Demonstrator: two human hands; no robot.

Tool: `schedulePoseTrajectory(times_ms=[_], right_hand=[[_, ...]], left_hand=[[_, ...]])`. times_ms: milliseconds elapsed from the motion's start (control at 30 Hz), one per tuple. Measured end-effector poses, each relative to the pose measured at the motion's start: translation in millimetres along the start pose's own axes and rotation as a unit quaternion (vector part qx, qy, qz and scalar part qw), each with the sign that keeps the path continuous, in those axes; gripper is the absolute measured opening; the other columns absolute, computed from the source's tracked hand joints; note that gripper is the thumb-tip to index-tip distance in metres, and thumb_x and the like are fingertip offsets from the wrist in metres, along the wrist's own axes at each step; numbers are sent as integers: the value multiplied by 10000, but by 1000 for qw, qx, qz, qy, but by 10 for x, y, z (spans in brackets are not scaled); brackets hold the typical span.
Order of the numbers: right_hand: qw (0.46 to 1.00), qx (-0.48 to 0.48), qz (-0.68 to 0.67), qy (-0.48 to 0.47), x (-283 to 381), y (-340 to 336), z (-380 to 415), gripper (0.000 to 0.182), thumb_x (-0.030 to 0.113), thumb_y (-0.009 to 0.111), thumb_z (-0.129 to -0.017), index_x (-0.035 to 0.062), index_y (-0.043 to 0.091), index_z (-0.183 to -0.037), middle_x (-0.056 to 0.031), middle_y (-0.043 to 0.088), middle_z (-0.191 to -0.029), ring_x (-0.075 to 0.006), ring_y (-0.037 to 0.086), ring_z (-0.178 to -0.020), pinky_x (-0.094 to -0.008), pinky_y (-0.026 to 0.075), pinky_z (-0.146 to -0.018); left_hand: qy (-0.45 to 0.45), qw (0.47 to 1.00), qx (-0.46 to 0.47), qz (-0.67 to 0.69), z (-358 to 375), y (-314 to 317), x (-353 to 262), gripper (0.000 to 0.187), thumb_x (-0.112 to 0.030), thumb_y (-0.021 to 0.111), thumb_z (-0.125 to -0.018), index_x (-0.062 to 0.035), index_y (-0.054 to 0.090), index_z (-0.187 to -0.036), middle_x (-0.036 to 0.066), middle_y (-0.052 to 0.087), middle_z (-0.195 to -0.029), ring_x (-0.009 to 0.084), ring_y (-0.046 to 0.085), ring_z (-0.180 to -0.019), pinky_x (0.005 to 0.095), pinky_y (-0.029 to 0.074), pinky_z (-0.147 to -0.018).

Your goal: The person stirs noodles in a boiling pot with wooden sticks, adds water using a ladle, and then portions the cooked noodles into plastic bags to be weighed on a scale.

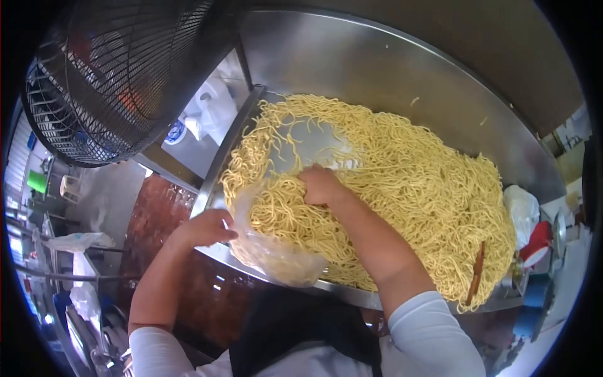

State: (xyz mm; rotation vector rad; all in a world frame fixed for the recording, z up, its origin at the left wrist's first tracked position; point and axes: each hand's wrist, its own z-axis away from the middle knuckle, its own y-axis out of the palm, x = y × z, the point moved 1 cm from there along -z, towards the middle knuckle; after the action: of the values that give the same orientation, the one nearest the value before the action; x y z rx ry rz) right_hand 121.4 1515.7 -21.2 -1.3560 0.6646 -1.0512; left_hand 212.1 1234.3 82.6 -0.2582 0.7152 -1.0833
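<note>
A wide heap of yellow noodles (402,169) covers most of the steel tray (402,53). At the tray's near left edge lies a clear plastic bag (276,254), partly filled with noodles and tilted, its mouth toward the heap. My left hand (215,227) is closed on the bag's left rim, thumb and fingers pinching the film. My right hand (320,185) is curled into the noodles just beyond the bag's mouth; its fingertips are partly buried among the strands. A patch of bare metal shows beyond it.
A pair of brown wooden sticks or tongs (477,273) lies on the noodles at the right. A large caged fan (113,81) stands at upper left. White plastic bags (217,110) hang beyond the tray's left side. Another white bag (522,213) and a red item (536,245) sit at right.
</note>
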Motion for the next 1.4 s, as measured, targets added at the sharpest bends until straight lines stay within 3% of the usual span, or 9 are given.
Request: schedulePoseTrajectory(times_ms=[233, 300, 500, 733, 833, 933, 1000, 1233, 1400], right_hand=[[952, 24, -302, -39, 71, -130, 556, 422, 222, 697, -720, 55, 654, -1106, -206, 686, -996, -374, 665, -942, -437, 523, -822], [938, 4, -343, -55, 183, -314, 586, 466, 231, 705, -728, 57, 651, -1157, -205, 690, -1025, -369, 671, -953, -427, 526, -837], [852, 61, -517, 64, 1257, -801, 503, 331, 273, 657, -829, 68, 652, -1090, -204, 687, -970, -369, 662, -961, -442, 514, -816], [944, -151, -81, -280, 1454, 381, 617, 384, 260, 668, -824, 54, 665, -1148, -143, 657, -1147, -362, 636, -1051, -428, 523, -870], [940, -140, -131, -282, 1248, 79, 823, 403, 218, 678, -804, 65, 657, -1176, -156, 648, -1175, -344, 611, -1115, -437, 494, -950], [930, -37, -307, -199, 793, -361, 884, 441, 191, 718, -794, 56, 643, -1206, -162, 642, -1221, -360, 604, -1134, -435, 487, -979], [947, -95, -286, -113, 342, -507, 1020, 479, 198, 748, -782, 52, 636, -1225, -171, 637, -1245, -372, 599, -1147, -431, 486, -990], [969, -148, -198, 2, -189, -648, 1576, 591, 167, 786, -719, 11, 600, -1257, -215, 616, -1267, -382, 586, -1172, -430, 485, -999], [949, -187, -252, 28, -104, -270, 1300, 482, 193, 778, -720, 94, 663, -1178, -164, 691, -1113, -353, 651, -1053, -413, 519, -909]], left_hand=[[325, 850, -398, 114, -597, 262, -294, 232, -238, 613, -925, -13, 642, -975, 122, 677, -886, 247, 658, -837, 413, 514, -760], [348, 695, -238, 582, -656, 209, -632, 209, -227, 569, -946, -36, 598, -869, 111, 658, -860, 234, 639, -783, 404, 513, -735], [434, 587, 45, 682, 612, -111, -1113, 203, -225, 526, -956, -56, 536, -846, 108, 583, -778, 218, 577, -623, 345, 489, -568], [207, 953, -214, 48, 149, 413, 583, 190, -192, 757, -793, -61, 642, -869, 78, 657, -802, 120, 594, -668, 278, 493, -614], [117, 993, 20, -3, 232, 293, 515, 218, -250, 745, -835, -39, 697, -856, 81, 681, -799, 140, 624, -707, 296, 513, -689], [48, 951, 116, 283, 262, 66, 155, 297, -301, 696, -896, -6, 725, -901, 86, 702, -792, 187, 639, -723, 362, 523, -735], [302, 829, 149, 446, -18, 139, -125, 388, -321, 623, -948, 51, 722, -992, 183, 714, -1101, 285, 654, -1085, 366, 485, -960], [318, 894, 34, -313, -966, 828, -1275, 294, -153, 735, -755, 0, 714, -1005, 174, 689, -1168, 337, 662, -1055, 405, 505, -921], [297, 897, 95, 312, -503, 835, -1283, 214, 22, 607, -727, -16, 674, -927, 112, 688, -889, 233, 682, -812, 377, 562, -717]])
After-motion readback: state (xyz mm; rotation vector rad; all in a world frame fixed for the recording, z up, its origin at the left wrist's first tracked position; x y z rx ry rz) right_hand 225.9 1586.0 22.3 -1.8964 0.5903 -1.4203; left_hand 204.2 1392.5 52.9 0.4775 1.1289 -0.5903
